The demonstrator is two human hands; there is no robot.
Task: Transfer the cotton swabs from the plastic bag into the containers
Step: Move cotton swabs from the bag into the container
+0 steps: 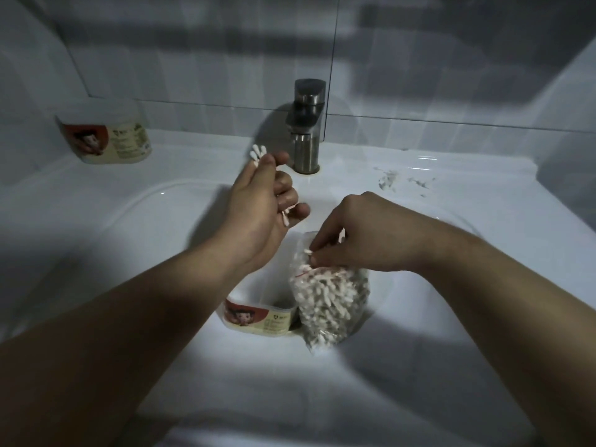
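Note:
A clear plastic bag (325, 301) full of white cotton swabs lies in the white sink basin (180, 214). My right hand (351, 240) reaches into the bag's open top, its fingertips pinching a swab or two. Over the basin my left hand (261, 204) grips a small bundle of cotton swabs (258, 152), whose tips stick out above and below the fingers. An open container (261, 317) with a red and cream label sits in the basin, left of the bag and partly behind my left forearm. A second container (106, 137) of the same kind lies on the counter at the back left.
A metal faucet (306, 124) stands at the back of the sink, just right of my left hand. Grey smudges (396, 182) mark the counter to the right of it. Tiled walls enclose the sink at the back and on both sides.

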